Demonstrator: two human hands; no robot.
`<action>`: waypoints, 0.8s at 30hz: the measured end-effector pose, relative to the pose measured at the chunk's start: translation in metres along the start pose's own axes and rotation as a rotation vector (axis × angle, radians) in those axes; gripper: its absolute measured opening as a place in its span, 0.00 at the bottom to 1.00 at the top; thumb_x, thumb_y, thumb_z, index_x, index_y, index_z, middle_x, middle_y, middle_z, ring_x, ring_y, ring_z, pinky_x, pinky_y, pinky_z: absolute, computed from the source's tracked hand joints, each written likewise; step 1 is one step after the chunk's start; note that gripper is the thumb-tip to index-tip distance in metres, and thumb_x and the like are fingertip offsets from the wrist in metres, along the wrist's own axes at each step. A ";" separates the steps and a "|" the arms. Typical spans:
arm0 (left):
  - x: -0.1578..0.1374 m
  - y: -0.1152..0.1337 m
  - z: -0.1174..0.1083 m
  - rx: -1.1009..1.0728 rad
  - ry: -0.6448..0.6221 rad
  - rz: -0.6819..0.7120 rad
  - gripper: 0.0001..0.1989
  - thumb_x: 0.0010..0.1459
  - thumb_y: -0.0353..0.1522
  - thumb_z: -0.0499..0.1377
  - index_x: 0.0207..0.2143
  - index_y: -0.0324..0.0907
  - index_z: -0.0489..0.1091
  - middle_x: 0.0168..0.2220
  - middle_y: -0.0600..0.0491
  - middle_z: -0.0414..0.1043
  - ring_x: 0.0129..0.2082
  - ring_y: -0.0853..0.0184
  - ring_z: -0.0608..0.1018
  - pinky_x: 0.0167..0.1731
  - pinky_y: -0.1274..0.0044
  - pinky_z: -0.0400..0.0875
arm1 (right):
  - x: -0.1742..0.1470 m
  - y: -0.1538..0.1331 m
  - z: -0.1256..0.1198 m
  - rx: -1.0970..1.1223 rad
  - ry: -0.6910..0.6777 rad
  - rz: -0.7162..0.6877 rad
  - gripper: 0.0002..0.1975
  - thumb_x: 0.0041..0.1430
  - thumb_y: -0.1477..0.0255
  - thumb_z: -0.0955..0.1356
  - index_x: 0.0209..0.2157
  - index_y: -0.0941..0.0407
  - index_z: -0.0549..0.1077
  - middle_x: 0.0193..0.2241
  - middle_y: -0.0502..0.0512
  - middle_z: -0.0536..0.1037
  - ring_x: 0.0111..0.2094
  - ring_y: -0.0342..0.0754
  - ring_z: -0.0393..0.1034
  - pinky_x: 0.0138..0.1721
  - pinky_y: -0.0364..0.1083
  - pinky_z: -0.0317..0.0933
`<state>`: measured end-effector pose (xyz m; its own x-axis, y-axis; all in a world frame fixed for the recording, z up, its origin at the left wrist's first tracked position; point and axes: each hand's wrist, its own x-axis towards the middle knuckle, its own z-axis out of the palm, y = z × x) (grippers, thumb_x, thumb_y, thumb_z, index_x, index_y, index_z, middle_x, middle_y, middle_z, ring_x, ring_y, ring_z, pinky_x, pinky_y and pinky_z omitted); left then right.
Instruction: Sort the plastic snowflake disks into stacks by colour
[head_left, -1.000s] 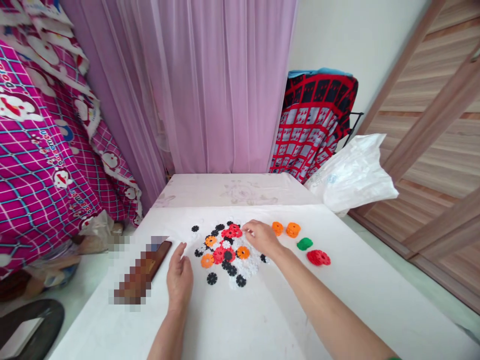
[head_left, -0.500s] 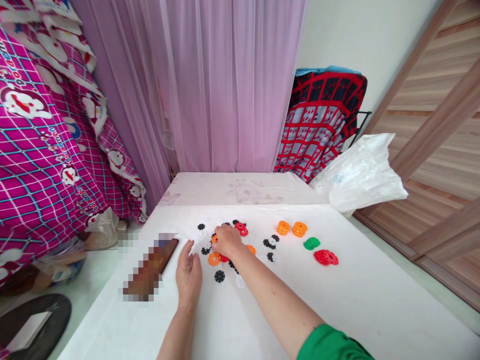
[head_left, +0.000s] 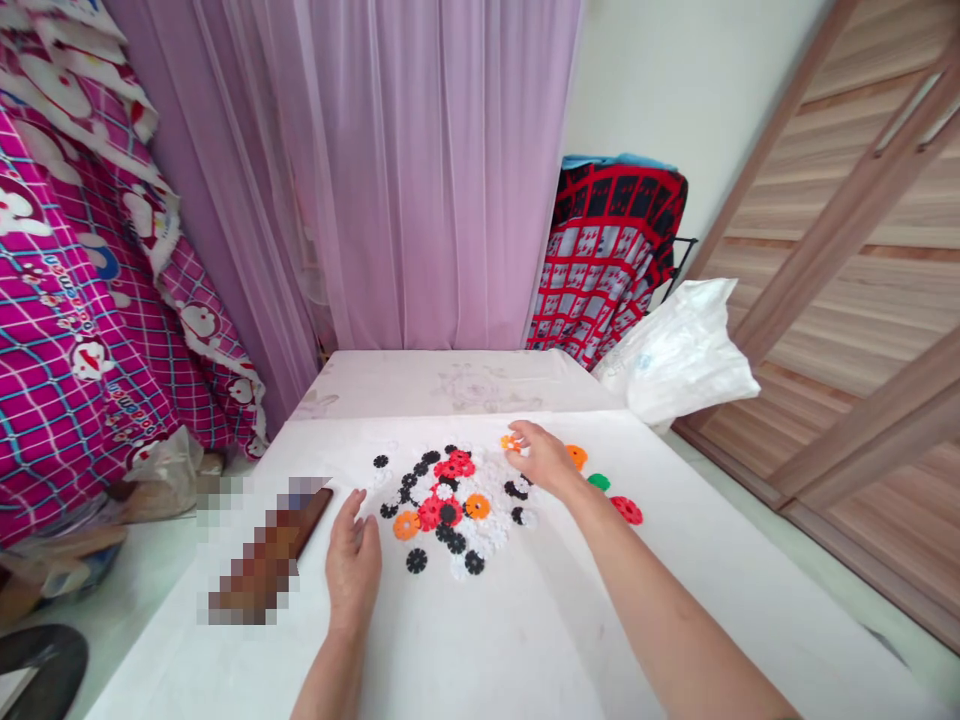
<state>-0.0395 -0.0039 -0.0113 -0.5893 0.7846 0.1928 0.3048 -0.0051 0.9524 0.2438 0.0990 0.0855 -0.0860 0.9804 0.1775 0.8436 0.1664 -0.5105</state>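
My right hand [head_left: 541,458] is closed in a pinch on an orange snowflake disc [head_left: 510,442], right of a loose pile of notched plastic discs. My left hand [head_left: 354,560] rests left of the pile, thumb and fingers apart, holding nothing. In the pile lie red discs [head_left: 454,465], black discs [head_left: 416,560], white discs [head_left: 491,535] and orange discs [head_left: 406,525]. Beyond my right wrist, an orange stack [head_left: 576,457], green discs [head_left: 598,482] and a red stack [head_left: 627,510] show, partly covered by my hand and forearm.
A brown, partly blurred-out object [head_left: 311,525] lies on the white table [head_left: 450,650] at left. A white plastic bag [head_left: 682,350] stands at the table's far right corner. Purple curtains [head_left: 435,180] hang behind, and a wooden wardrobe [head_left: 862,250] is at right.
My right hand has moved from the middle of the pile to the right, with an orange disc at its fingertips. The left hand stays open beside the pile. The whole view has shifted slightly.
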 end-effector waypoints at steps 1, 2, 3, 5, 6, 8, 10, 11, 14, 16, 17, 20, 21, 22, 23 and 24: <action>0.000 -0.001 0.000 0.007 -0.003 0.007 0.21 0.57 0.36 0.55 0.53 0.45 0.69 0.59 0.48 0.68 0.49 0.63 0.76 0.55 0.68 0.67 | 0.002 0.015 -0.013 -0.014 0.023 0.043 0.22 0.52 0.71 0.68 0.51 0.55 0.69 0.45 0.55 0.76 0.43 0.47 0.72 0.45 0.45 0.62; 0.001 -0.001 0.000 0.011 -0.003 0.013 0.21 0.57 0.36 0.55 0.53 0.46 0.69 0.59 0.49 0.68 0.48 0.63 0.77 0.55 0.68 0.68 | 0.004 0.028 -0.025 -0.034 0.044 0.080 0.22 0.53 0.71 0.68 0.51 0.54 0.69 0.45 0.54 0.76 0.42 0.47 0.72 0.44 0.45 0.63; 0.001 -0.002 0.000 0.012 -0.004 0.015 0.21 0.57 0.36 0.55 0.53 0.46 0.69 0.58 0.49 0.68 0.47 0.63 0.77 0.55 0.68 0.68 | 0.007 0.039 -0.034 -0.050 0.060 0.097 0.22 0.53 0.70 0.68 0.51 0.54 0.68 0.45 0.54 0.76 0.42 0.47 0.72 0.44 0.45 0.63; 0.001 -0.002 0.000 0.014 0.001 0.008 0.21 0.57 0.37 0.55 0.53 0.46 0.69 0.58 0.49 0.68 0.47 0.63 0.77 0.55 0.68 0.68 | 0.011 0.054 -0.046 -0.086 0.040 0.100 0.22 0.53 0.70 0.68 0.51 0.54 0.68 0.45 0.54 0.77 0.42 0.47 0.73 0.43 0.44 0.63; 0.002 -0.002 0.001 0.015 0.004 0.003 0.22 0.56 0.37 0.55 0.53 0.46 0.70 0.59 0.49 0.68 0.47 0.63 0.77 0.55 0.68 0.68 | 0.012 0.058 -0.049 -0.108 0.012 0.092 0.23 0.52 0.70 0.69 0.51 0.53 0.68 0.45 0.53 0.77 0.43 0.47 0.73 0.43 0.44 0.63; 0.002 -0.002 0.001 0.021 0.004 -0.006 0.22 0.56 0.38 0.55 0.53 0.46 0.69 0.59 0.49 0.68 0.47 0.62 0.77 0.55 0.67 0.68 | 0.014 0.060 -0.047 -0.157 -0.054 0.071 0.23 0.51 0.70 0.69 0.51 0.53 0.68 0.45 0.53 0.77 0.44 0.47 0.72 0.44 0.45 0.63; 0.002 -0.001 0.001 0.023 0.005 -0.014 0.23 0.56 0.38 0.55 0.53 0.45 0.69 0.59 0.49 0.67 0.46 0.62 0.77 0.54 0.67 0.68 | 0.014 0.060 -0.042 -0.205 -0.104 0.062 0.23 0.51 0.70 0.69 0.51 0.53 0.69 0.46 0.54 0.77 0.46 0.49 0.72 0.46 0.46 0.63; 0.002 -0.001 0.000 0.020 0.005 -0.015 0.23 0.56 0.39 0.55 0.53 0.45 0.69 0.59 0.48 0.67 0.46 0.62 0.77 0.54 0.67 0.68 | 0.014 0.059 -0.039 -0.228 -0.118 0.064 0.22 0.52 0.70 0.69 0.51 0.53 0.69 0.47 0.55 0.77 0.47 0.49 0.71 0.47 0.47 0.62; 0.001 0.000 0.000 0.017 0.004 -0.019 0.23 0.56 0.39 0.55 0.53 0.45 0.69 0.59 0.48 0.67 0.47 0.62 0.77 0.54 0.67 0.68 | 0.014 0.060 -0.032 -0.281 -0.152 0.075 0.23 0.52 0.71 0.68 0.52 0.54 0.69 0.48 0.55 0.77 0.49 0.51 0.70 0.49 0.48 0.61; 0.001 0.001 0.000 0.018 0.002 -0.018 0.22 0.56 0.39 0.55 0.53 0.45 0.69 0.59 0.48 0.67 0.48 0.62 0.77 0.55 0.67 0.68 | 0.014 0.061 -0.028 -0.300 -0.168 0.072 0.23 0.52 0.71 0.68 0.52 0.54 0.69 0.48 0.55 0.77 0.50 0.51 0.69 0.50 0.49 0.60; 0.001 0.001 -0.001 0.018 0.003 -0.018 0.22 0.56 0.39 0.55 0.53 0.46 0.69 0.59 0.48 0.67 0.48 0.62 0.77 0.55 0.67 0.68 | 0.014 0.062 -0.027 -0.303 -0.174 0.068 0.23 0.52 0.71 0.68 0.52 0.54 0.69 0.48 0.55 0.77 0.50 0.52 0.69 0.51 0.49 0.60; 0.001 0.002 -0.001 0.020 0.006 -0.029 0.22 0.56 0.39 0.55 0.53 0.46 0.69 0.59 0.48 0.67 0.48 0.62 0.77 0.54 0.67 0.68 | 0.015 0.064 -0.025 -0.307 -0.177 0.066 0.23 0.52 0.71 0.67 0.52 0.53 0.69 0.48 0.54 0.77 0.50 0.51 0.69 0.50 0.48 0.60; 0.001 0.002 -0.001 0.024 0.005 -0.035 0.22 0.56 0.39 0.55 0.53 0.46 0.69 0.59 0.48 0.67 0.47 0.62 0.77 0.54 0.67 0.69 | 0.015 0.065 -0.026 -0.308 -0.176 0.067 0.23 0.53 0.71 0.67 0.52 0.52 0.69 0.48 0.54 0.77 0.50 0.51 0.69 0.50 0.48 0.60; 0.001 0.002 -0.001 0.029 0.003 -0.039 0.22 0.56 0.39 0.55 0.53 0.45 0.69 0.59 0.48 0.67 0.47 0.62 0.77 0.54 0.67 0.69 | 0.015 0.065 -0.027 -0.312 -0.172 0.069 0.23 0.53 0.71 0.67 0.52 0.52 0.69 0.48 0.54 0.77 0.50 0.51 0.69 0.50 0.48 0.60; 0.001 0.002 -0.001 0.033 0.002 -0.042 0.23 0.56 0.38 0.55 0.53 0.45 0.69 0.59 0.48 0.68 0.46 0.62 0.78 0.54 0.67 0.69 | 0.014 0.064 -0.028 -0.318 -0.161 0.069 0.23 0.53 0.70 0.68 0.53 0.52 0.69 0.49 0.55 0.77 0.50 0.51 0.69 0.50 0.48 0.60; 0.001 0.002 -0.001 0.034 0.002 -0.041 0.23 0.56 0.38 0.55 0.53 0.45 0.69 0.59 0.48 0.68 0.46 0.62 0.78 0.54 0.67 0.69 | 0.013 0.061 -0.030 -0.322 -0.142 0.064 0.23 0.54 0.70 0.68 0.53 0.53 0.70 0.49 0.56 0.76 0.50 0.51 0.69 0.50 0.48 0.60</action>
<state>-0.0407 -0.0037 -0.0085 -0.6030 0.7827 0.1541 0.3053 0.0480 0.9510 0.3103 0.1191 0.0818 -0.0814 0.9964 0.0235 0.9715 0.0846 -0.2214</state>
